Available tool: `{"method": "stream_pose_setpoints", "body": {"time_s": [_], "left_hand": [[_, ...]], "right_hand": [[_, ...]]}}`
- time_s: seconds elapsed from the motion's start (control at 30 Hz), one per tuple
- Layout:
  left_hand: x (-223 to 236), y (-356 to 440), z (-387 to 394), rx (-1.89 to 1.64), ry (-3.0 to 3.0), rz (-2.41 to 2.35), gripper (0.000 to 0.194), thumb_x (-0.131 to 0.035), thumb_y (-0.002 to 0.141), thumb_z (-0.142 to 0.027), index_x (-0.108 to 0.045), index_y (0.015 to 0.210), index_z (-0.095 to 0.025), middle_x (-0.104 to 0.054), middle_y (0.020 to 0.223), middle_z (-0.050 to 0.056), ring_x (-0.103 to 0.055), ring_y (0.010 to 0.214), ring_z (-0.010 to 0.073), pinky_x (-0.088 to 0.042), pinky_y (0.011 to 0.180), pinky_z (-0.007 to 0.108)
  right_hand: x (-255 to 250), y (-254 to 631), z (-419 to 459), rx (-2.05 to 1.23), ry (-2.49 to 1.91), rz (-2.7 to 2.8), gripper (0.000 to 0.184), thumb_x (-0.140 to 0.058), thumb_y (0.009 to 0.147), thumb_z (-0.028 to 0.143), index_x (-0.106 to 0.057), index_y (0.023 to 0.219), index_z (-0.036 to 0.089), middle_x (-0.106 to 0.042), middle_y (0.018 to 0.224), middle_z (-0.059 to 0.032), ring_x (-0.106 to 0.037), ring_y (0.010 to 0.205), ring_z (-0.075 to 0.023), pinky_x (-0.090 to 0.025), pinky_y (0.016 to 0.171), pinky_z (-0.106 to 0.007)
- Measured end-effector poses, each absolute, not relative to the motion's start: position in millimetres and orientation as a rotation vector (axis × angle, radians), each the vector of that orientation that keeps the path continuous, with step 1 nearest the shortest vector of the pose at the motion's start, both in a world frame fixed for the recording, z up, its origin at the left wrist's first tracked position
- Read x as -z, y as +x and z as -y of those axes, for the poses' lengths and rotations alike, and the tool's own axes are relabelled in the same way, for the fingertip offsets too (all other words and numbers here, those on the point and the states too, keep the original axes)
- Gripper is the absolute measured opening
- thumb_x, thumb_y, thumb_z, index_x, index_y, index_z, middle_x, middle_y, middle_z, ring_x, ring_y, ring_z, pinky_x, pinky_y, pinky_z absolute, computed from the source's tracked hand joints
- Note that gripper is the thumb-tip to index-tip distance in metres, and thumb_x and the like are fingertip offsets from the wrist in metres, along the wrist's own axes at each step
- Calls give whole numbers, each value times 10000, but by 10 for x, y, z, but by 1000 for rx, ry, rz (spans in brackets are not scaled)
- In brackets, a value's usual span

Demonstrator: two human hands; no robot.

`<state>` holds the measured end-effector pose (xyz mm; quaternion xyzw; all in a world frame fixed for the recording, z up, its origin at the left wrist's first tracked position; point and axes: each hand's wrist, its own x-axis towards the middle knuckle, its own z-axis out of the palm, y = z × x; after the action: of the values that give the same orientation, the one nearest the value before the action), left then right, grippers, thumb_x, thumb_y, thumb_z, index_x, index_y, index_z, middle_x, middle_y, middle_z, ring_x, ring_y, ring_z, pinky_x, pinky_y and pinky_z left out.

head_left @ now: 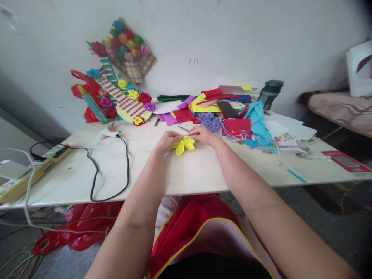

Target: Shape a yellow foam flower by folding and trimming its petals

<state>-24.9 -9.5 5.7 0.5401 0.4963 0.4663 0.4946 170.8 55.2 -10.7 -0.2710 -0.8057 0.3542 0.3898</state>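
Observation:
A yellow paper flower [180, 146] with pointed petals lies between my two hands, low over the white table. My left hand [169, 141] grips its left side with the fingers pinched together. From the other side, my right hand [202, 134] pinches the flower's upper right edge. Just behind the flower, the slim metal tip of a tool, perhaps scissors [183, 128], points left; its other end is hidden by my right hand. Beyond that hand lies a tangle of purple yarn [209, 121].
Coloured crepe paper [183, 115] and a phone [227, 109] lie at the back. A glue gun [109, 132] with a black cord rests at left near a power strip [46, 166]. Paper-flower decorations [132, 104] lean on the wall; a dark bottle [271, 94] stands at back right.

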Motion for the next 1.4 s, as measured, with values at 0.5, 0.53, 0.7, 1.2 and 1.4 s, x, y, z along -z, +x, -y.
{"method": "stream_pose_setpoints", "body": {"time_s": [0.5, 0.53, 0.7, 1.2, 1.4], "left_hand": [[-94, -215, 118, -1079, 1319, -1333, 216, -759, 644, -305, -644, 673, -124, -555, 515, -23, -461, 464, 85, -323, 469, 218], [-103, -215, 126, -1073, 1310, -1328, 221, -761, 644, -309, -641, 667, -125, -551, 511, -23, -458, 459, 85, -318, 464, 219], [-106, -234, 133, -1047, 1288, -1271, 258, -760, 654, -349, -621, 637, -132, -545, 507, -16, -458, 447, 84, -301, 446, 221], [-90, -249, 123, -1049, 1308, -1288, 288, -780, 610, -374, -625, 627, -132, -531, 492, -10, -441, 429, 84, -285, 445, 232], [-42, -255, 85, -1070, 1383, -1302, 294, -768, 591, -383, -607, 605, -137, -497, 474, -30, -419, 429, 76, -273, 446, 223]], "right_hand": [[71, 1683, -568, -749, -653, 2149, 134, -661, 742, 222, -787, 779, 197, -676, 906, -59, -601, 857, -163, -489, 837, -336], [74, 1685, -573, -751, -648, 2145, 133, -661, 739, 217, -787, 778, 198, -676, 911, -58, -600, 856, -161, -491, 833, -334], [70, 1693, -561, -772, -641, 2134, 144, -651, 736, 202, -786, 786, 191, -667, 940, -63, -600, 877, -158, -489, 853, -339], [27, 1668, -517, -666, -678, 2190, 145, -646, 738, 166, -779, 791, 190, -660, 977, -58, -601, 890, -167, -480, 865, -352], [12, 1654, -474, -700, -669, 2176, 146, -636, 737, 171, -777, 776, 177, -658, 928, -68, -598, 865, -166, -483, 851, -346]]}}
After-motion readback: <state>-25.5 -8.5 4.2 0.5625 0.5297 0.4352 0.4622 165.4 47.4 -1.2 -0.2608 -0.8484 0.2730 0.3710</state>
